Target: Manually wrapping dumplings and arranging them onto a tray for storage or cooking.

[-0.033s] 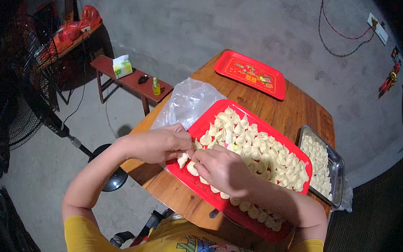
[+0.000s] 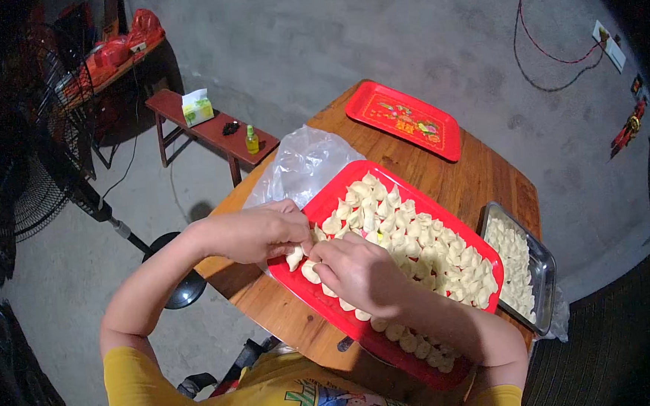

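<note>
Both my hands meet over the left corner of a large red tray (image 2: 298, 292), with rows of pale folded dumplings (image 2: 416, 234) spread across it. My left hand (image 2: 263, 233) is closed, its fingers curled down around a pale dumpling (image 2: 294, 258) that shows below them. Close beside it, the fingers of my right hand (image 2: 363, 271) are pressed together; what they hold, if anything, is hidden. A rounder dumpling (image 2: 310, 271) lies under the right fingertips. My right forearm crosses above the tray and covers part of the dumplings.
A metal tray (image 2: 545, 294) of more dumplings stands at the right edge of the wooden table (image 2: 381, 144). A printed red tray (image 2: 363, 100) lies at the far side, a clear plastic bag (image 2: 304, 163) at the left. Beyond are a bench (image 2: 213, 132) and a standing fan (image 2: 86, 195).
</note>
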`<state>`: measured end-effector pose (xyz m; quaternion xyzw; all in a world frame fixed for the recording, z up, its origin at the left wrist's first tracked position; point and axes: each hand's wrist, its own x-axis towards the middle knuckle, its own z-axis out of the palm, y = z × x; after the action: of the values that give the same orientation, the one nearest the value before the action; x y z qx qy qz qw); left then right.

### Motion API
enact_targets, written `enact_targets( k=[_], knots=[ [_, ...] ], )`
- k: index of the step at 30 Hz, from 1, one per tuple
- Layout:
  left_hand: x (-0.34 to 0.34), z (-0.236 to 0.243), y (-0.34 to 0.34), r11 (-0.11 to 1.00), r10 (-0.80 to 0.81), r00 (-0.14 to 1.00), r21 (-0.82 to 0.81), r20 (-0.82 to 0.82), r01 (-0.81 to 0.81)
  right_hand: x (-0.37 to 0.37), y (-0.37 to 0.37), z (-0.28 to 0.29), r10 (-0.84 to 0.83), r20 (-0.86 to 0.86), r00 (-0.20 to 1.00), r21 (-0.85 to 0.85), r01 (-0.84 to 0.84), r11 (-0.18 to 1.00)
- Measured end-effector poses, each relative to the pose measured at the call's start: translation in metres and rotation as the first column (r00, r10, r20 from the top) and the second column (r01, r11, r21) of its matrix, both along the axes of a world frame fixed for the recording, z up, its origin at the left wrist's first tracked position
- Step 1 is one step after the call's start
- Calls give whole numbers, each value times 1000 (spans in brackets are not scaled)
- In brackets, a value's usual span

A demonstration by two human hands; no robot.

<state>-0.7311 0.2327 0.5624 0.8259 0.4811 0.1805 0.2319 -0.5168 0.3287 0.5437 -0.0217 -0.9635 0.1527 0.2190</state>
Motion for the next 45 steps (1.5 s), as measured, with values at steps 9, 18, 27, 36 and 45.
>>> enact_targets(
  k=[9, 18, 27, 36, 45],
  knots=[
    [9, 7, -2, 999, 31, 998, -22, -45, -32, 4, 13, -5, 99, 30, 995, -193, -91, 977],
    [14, 3, -13, 997, 54, 998, 55, -23, -52, 7, 20, 14, 65, 314, 947, -695, 183, 696],
    [41, 14, -25, 935, 329, 930, 81, 163, -345, 8, 31, 33, 145, 191, 971, -969, 163, 186],
    [64, 5, -26, 839, 515, 727, -91, 454, -537, 11, 24, 34, 122, 220, 968, -974, 210, 88],
    [60, 5, -16, 917, 318, 928, 187, 194, -354, 28, 32, 30, 11, 239, 971, -937, 228, 266]
  ],
)
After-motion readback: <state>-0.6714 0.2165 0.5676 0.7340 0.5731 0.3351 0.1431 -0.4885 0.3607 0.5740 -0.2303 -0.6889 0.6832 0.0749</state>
